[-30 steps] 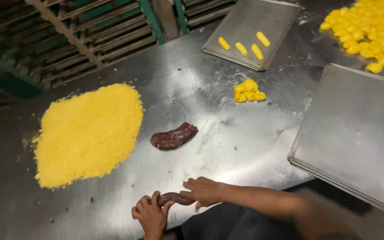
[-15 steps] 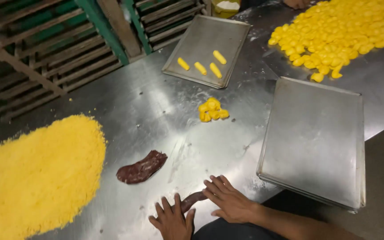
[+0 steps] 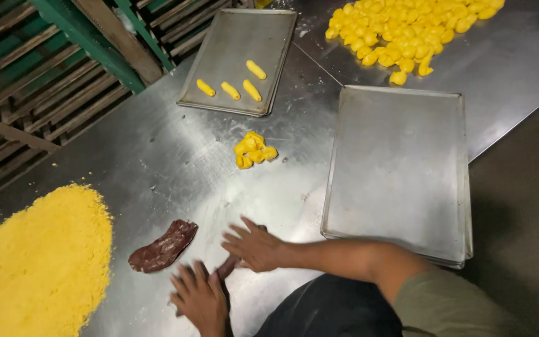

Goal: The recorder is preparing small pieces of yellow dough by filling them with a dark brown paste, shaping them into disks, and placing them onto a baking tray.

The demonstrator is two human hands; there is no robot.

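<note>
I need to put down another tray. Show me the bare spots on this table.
Bare steel lies between the crumb heap and the small yellow cluster, below the far tray. The near tray is empty too. The near edge is crowded: both hands roll a brown strip beside a brown lump.

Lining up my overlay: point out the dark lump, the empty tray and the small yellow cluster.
dark lump (image 3: 162, 247), head view, its middle.
empty tray (image 3: 400, 168), head view, bare floor.
small yellow cluster (image 3: 254, 150), head view, centre piece.
</note>
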